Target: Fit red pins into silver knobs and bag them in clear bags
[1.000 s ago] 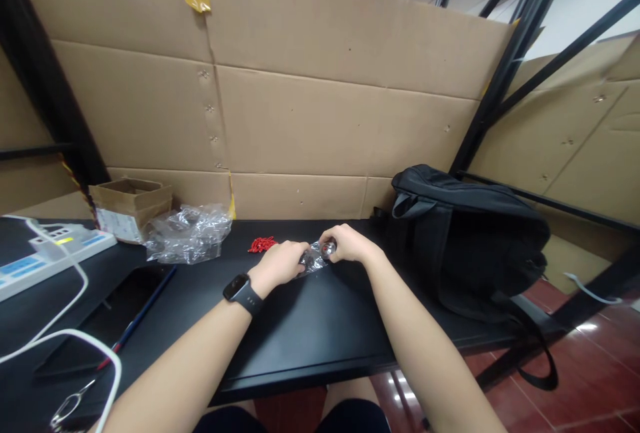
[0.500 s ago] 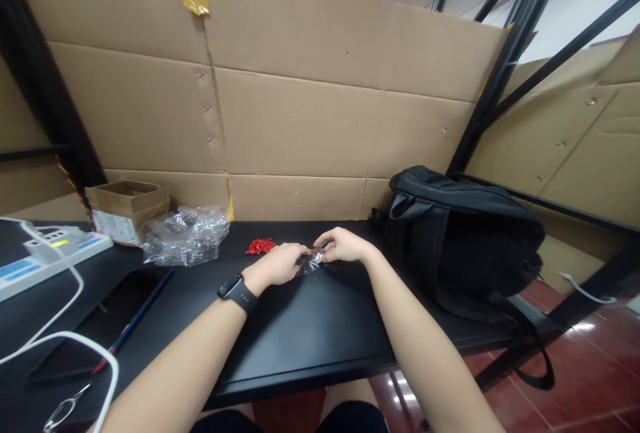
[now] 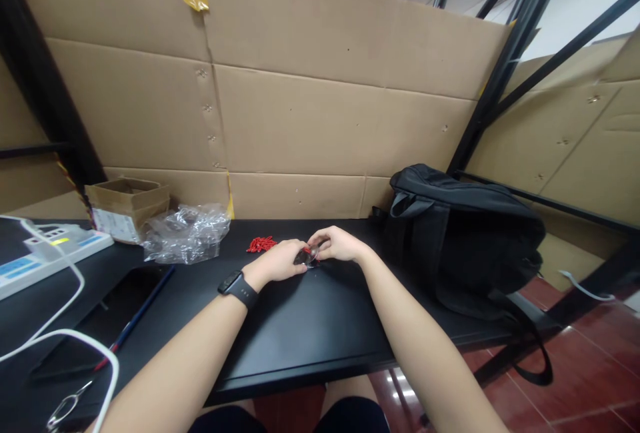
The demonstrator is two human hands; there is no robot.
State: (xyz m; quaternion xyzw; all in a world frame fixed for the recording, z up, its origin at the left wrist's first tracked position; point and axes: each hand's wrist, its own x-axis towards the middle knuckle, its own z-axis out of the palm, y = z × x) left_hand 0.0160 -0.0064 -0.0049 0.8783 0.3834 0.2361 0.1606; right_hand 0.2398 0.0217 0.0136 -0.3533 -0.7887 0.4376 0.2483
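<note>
Between my two hands is a small clear plastic bag (image 3: 312, 260) with a bit of red showing at it. My left hand (image 3: 285, 260), with a dark watch on its wrist, grips the bag's left side, its fingers curled round it. On the right, my right hand (image 3: 336, 244) is closed with its fingertips pinched at the bag's upper right edge. Whether those fingertips also hold a red piece is too small to make out. A pile of small red pieces (image 3: 261, 244) lies on the black table (image 3: 310, 326), just beyond my left hand.
At the left stand an open cardboard box (image 3: 127, 203) and crumpled clear plastic (image 3: 187, 234). Nearer are a white power strip (image 3: 55, 259) with cables, a dark tablet-like slab (image 3: 105, 319) and scissors-like handles (image 3: 67, 409). A black backpack (image 3: 465, 239) sits right; a cardboard wall (image 3: 300, 119) rises behind.
My right hand has shifted slightly left, closer to my left hand. The plastic bag is more bunched between them. The red pile looks the same.
</note>
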